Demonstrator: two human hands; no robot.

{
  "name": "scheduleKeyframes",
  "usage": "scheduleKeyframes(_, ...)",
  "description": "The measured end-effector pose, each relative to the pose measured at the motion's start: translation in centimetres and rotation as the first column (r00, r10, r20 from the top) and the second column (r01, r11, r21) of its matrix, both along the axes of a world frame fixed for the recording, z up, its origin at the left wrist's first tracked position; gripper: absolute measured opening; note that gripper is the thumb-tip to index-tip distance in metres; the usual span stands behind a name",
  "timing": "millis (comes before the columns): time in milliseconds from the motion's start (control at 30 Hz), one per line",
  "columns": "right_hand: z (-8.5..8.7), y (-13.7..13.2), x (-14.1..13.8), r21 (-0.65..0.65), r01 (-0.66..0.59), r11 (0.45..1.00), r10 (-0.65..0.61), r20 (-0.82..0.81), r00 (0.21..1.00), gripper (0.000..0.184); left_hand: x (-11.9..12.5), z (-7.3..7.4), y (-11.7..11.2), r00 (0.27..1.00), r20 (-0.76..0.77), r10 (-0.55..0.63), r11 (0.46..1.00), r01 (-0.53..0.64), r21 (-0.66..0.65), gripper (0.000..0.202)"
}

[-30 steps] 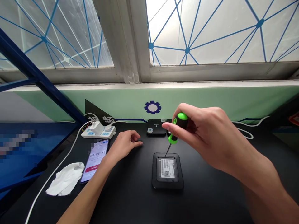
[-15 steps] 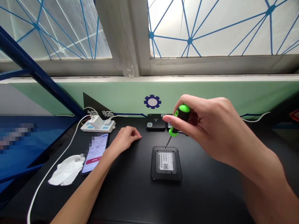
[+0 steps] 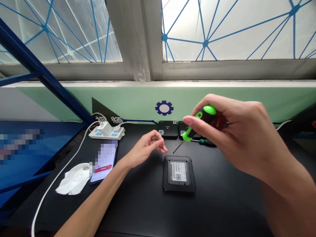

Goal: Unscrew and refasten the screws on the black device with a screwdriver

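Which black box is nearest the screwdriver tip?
The front box with the white barcode label, just below the tip of the screwdriver in the right hand. The back-left box and back-right box sit farther off.

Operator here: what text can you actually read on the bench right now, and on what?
"35" on the phone, the rest pixelated.
Label on the black device: too small to read.
Print on the black box behind it: too small.
Dark wall sign: white characters, cut off, unreadable.

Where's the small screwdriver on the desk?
In the head view, the small screwdriver lies just under the right hand, in front of the black box.
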State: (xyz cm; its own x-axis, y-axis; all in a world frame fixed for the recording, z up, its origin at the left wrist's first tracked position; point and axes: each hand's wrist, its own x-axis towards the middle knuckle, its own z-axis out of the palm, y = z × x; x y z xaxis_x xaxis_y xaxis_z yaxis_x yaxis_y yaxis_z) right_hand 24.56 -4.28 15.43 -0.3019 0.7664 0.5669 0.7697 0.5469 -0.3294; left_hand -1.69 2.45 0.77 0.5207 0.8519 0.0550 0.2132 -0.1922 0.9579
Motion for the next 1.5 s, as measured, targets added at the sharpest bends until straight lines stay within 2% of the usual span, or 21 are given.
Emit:
scheduleKeyframes(133,0.4,-0.2,0.3,0.136,0.005,0.991,0.013,-0.134,0.991,0.033,0.9,0.1,-0.5,0.957,0.29,0.006,0.989,0.038,-0.145,0.036)
scheduleKeyframes(300,0.6,-0.1,0.4,0.258,0.124,0.958,-0.075,-0.193,0.978,0.034,1.1,-0.1,-0.9,0.943,0.319,0.098,0.982,-0.039,-0.187,0.038)
scheduleKeyframes(400,0.6,0.0,0.4,0.245,0.119,0.962,-0.074,-0.185,0.98,0.034,1.2,0.0,-1.1,0.932,0.338,0.128,0.98,-0.066,-0.189,0.034)
scheduleKeyframes(567,0.4,-0.3,-0.1,0.168,0.023,0.986,0.014,-0.216,0.976,0.03,1.6,0.3,-1.4,0.898,0.411,0.158,0.981,-0.095,-0.168,0.029)
scheduleKeyframes(700,0.2,-0.5,-0.4,0.122,-0.005,0.993,0.031,-0.213,0.977,0.028,1.8,0.4,-1.6,0.883,0.441,0.159,0.981,-0.089,-0.175,0.029)
scheduleKeyframes(1133,0.2,0.0,-0.4,0.141,-0.004,0.99,0.034,-0.213,0.977,0.028,1.6,0.4,-1.4,0.885,0.427,0.184,0.971,-0.096,-0.22,0.029)
scheduleKeyframes(1500,0.1,-0.1,-0.4,0.1,-0.057,0.993,0.082,-0.264,0.961,0.027,1.4,0.2,-1.5,0.891,0.437,0.124,0.979,-0.039,-0.198,0.025)
